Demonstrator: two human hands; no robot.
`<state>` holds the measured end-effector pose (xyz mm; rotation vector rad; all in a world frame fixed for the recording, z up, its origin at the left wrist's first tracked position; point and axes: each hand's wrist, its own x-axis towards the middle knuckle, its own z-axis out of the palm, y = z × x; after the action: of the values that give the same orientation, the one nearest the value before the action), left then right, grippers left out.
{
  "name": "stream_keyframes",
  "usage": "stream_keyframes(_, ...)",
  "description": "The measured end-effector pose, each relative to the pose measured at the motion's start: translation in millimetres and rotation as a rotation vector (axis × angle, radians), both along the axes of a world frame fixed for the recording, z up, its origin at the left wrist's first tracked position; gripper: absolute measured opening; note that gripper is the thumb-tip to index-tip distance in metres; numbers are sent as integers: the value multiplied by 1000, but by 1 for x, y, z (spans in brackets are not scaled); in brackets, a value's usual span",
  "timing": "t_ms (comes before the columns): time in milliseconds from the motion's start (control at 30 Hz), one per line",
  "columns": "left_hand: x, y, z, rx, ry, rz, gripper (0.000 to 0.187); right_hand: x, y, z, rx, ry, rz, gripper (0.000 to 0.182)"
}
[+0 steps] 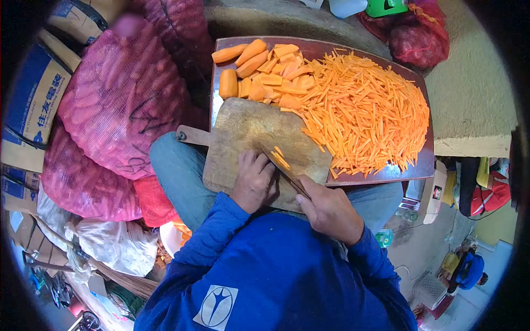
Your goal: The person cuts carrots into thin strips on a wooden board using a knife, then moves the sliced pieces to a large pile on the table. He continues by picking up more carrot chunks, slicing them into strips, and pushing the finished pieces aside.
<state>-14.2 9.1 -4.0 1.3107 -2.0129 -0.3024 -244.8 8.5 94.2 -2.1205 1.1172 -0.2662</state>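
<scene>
A wooden cutting board (237,129) lies over my lap, its handle pointing left. My right hand (334,212) is wrapped round the handle of a knife (287,171), whose blade slants up and left across the board. Left of the blade, my left hand (255,181) rests on the board with its fingers curled; anything beneath them is hidden. A few thin carrot sticks (281,158) lie just right of the blade. Beyond the board, a dark red tray (422,165) holds whole peeled carrots (252,54), carrot slices (281,83) and a large heap of carrot sticks (370,110).
Pink mesh sacks (127,99) stand at the left, near cardboard boxes (38,94). A red mesh bag (419,41) is at the back right. Below the sacks are white plastic bags (116,243) and a white container (171,237). A person in blue (469,270) is at the far lower right.
</scene>
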Motion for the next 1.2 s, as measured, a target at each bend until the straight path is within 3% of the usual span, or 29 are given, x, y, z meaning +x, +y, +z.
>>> stream_keyframes(233, 2, -1, 1, -13, -2, -18, 39, 10, -10, -14, -55, -41, 13, 47)
stream_keyframes(300, 2, -2, -1, -20, 2, -12, 39, 4, -5, -1, 86, -22, -9, 47)
stream_keyframes(600, 0, -4, 0, -39, 30, 0, 32, 6, -7, -6, 24, -48, -12, 46)
stream_keyframes(700, -2, -3, 2, -53, 50, 19, 30, 7, -5, -8, 115, -21, -21, 47)
stream_keyframes(833, 0, 0, 0, 11, 5, 22, 29, 11, -12, -16, 26, -42, -8, 47)
stream_keyframes(933, -3, -1, -4, -26, 39, 45, 31, 8, -15, -17, 89, -76, -40, 43)
stream_keyframes(1100, -2, -4, -2, -70, 50, 44, 31, 18, -8, -17, -17, -2, -1, 33)
stream_keyframes(1200, -5, -2, -5, -65, 45, 46, 28, 14, -10, -21, 19, -32, -46, 36)
